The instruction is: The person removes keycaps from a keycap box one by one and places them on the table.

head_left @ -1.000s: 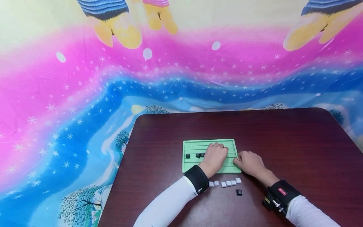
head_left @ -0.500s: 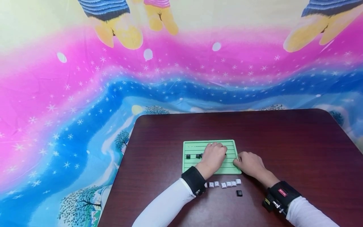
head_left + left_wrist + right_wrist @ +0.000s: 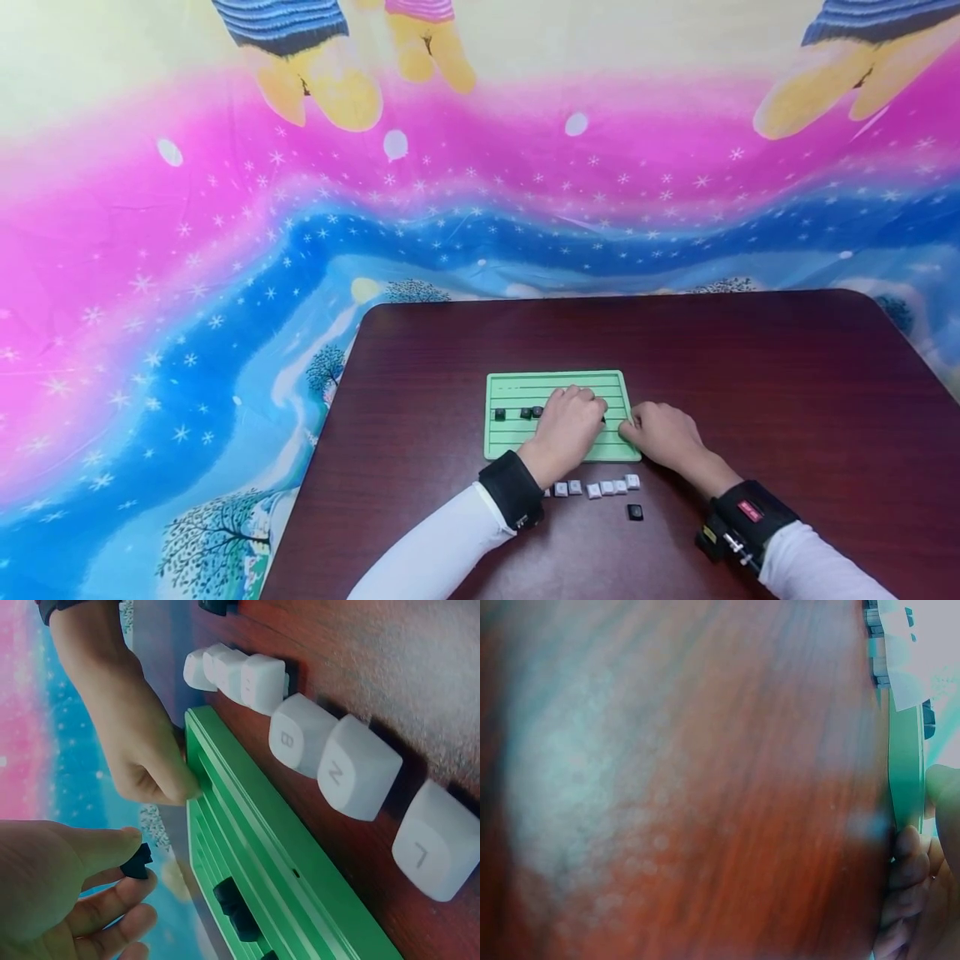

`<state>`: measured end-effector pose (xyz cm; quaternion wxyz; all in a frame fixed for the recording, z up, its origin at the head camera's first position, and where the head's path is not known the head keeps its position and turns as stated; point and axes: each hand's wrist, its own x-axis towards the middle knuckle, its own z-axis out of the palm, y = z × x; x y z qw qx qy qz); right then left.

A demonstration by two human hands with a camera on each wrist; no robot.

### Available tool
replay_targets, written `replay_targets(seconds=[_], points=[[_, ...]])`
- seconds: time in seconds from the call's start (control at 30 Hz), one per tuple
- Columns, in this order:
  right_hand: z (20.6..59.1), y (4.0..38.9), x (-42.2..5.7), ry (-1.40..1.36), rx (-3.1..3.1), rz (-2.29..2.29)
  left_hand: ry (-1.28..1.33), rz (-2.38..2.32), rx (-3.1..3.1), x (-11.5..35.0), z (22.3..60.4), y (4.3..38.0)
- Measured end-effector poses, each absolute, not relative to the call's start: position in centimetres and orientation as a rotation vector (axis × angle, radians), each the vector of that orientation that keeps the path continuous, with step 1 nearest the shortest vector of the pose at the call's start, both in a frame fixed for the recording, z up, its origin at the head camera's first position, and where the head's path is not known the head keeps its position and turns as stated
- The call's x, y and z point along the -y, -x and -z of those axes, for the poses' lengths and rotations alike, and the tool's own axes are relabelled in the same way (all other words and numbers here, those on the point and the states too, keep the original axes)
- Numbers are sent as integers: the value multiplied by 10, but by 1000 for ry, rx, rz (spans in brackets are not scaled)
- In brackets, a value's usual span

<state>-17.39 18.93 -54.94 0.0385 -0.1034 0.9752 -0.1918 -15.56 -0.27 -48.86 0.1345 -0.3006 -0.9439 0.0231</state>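
My left hand (image 3: 568, 425) is over the green ridged tray (image 3: 510, 450), and its thumb and index finger pinch a black keycap (image 3: 136, 862), clear of the tray in the left wrist view. On the tray, black keycaps (image 3: 500, 414) sit along one groove: one at the left, a pair (image 3: 237, 909) closer to the hand. At the tray's right edge my right hand (image 3: 666, 433) grips the rim, thumb on top and the other fingers curled beside it, as the right wrist view (image 3: 909, 877) partly shows on those fingers.
Several white keycaps (image 3: 607, 488) lie in a loose row in front of the tray, letters showing on some, such as one marked N (image 3: 358, 769). A single black keycap (image 3: 635, 512) lies nearer on the dark wooden table (image 3: 787, 375). A printed cloth (image 3: 480, 167) hangs behind.
My left hand shifts slightly left, then back to the right over the tray, with the keycap in its fingers. The right hand stays at the tray's edge.
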Motion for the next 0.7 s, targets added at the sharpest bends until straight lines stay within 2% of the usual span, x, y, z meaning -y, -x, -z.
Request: replay_targets(seconds=[0.7], points=[[549, 174, -189, 298, -2971, 609, 928, -83, 2749, 6, 483, 135]])
